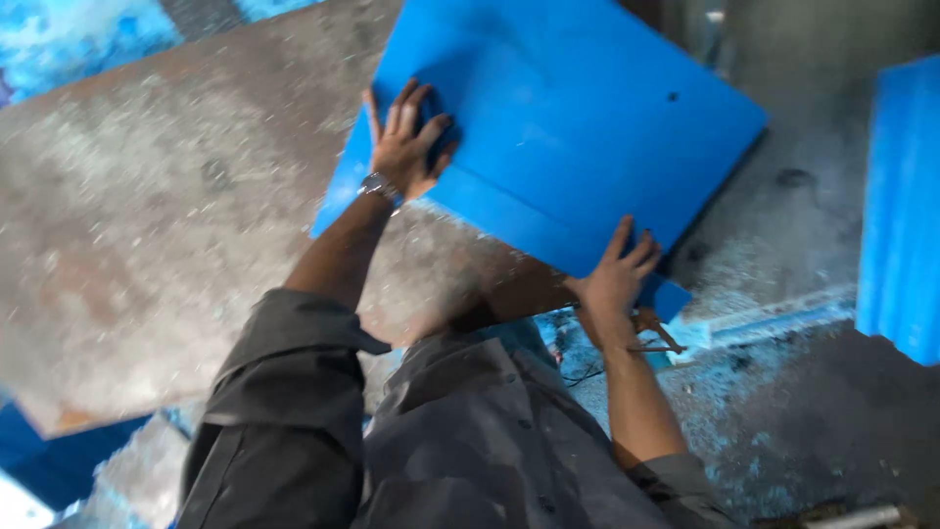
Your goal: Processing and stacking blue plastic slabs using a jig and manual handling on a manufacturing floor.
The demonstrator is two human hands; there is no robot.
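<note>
Pressing flat on a large blue sheet [578, 127], the left hand [406, 147] lies spread, fingers splayed, near the sheet's left edge in the upper middle of the frame; the right hand [615, 279] clasps the sheet's lower corner at centre right, fingers on top, the thumb hidden beneath, so how firmly it pinches cannot be told. The sheet lies tilted across a rusty, dust-speckled steel plate [147, 225] that fills the left half, its lower right corner overhanging the plate's edge; a wristwatch [377, 186] sits on the left wrist, grey sleeves rolled up below. Risks, as a judgement: the overhanging corner could tip or slide off if the flat hand lifts, since only one corner is gripped; grit on the plate could let the sheet skate; fingers curled under the edge could be nipped against the steel. Another blue panel [901, 206] is cut off at the right edge; the small brownish thing below the right hand is blurred beyond naming; the whole frame is motion-smeared.
</note>
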